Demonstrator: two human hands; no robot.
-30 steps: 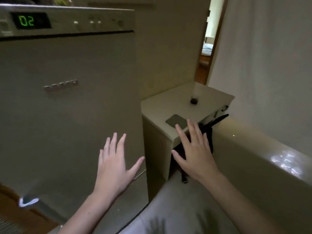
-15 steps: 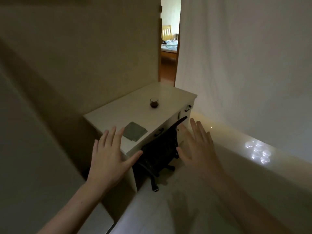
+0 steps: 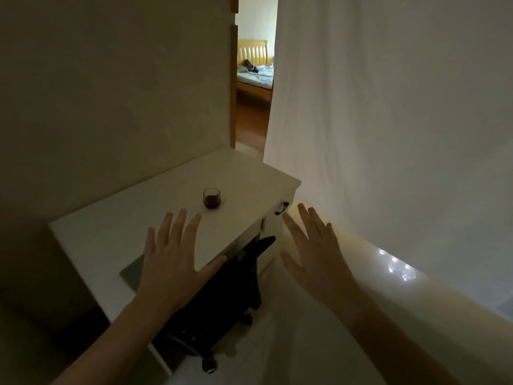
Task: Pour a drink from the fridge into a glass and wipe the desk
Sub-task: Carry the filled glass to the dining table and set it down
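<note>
A small glass (image 3: 212,198) holding a dark drink stands on the white desk (image 3: 116,229), toward its far half. A grey-green cloth (image 3: 132,272) lies flat near the desk's front edge, partly hidden under my left hand (image 3: 173,262). That hand hovers open over the cloth, fingers spread. My right hand (image 3: 311,254) is open too, held in the air to the right of the desk, beyond its front corner. Neither hand holds anything. The fridge is out of view.
A black office chair (image 3: 219,295) is tucked under the desk's front. A drawer handle (image 3: 282,208) sits at the desk's right end. A white curtain (image 3: 388,120) hangs at right, a beige wall at left, and a doorway (image 3: 254,87) behind shows a bed.
My view has swung from the fridge door to the desk and closed in on it. Both open hands now reach nearer the desk, the left one over the cloth.
</note>
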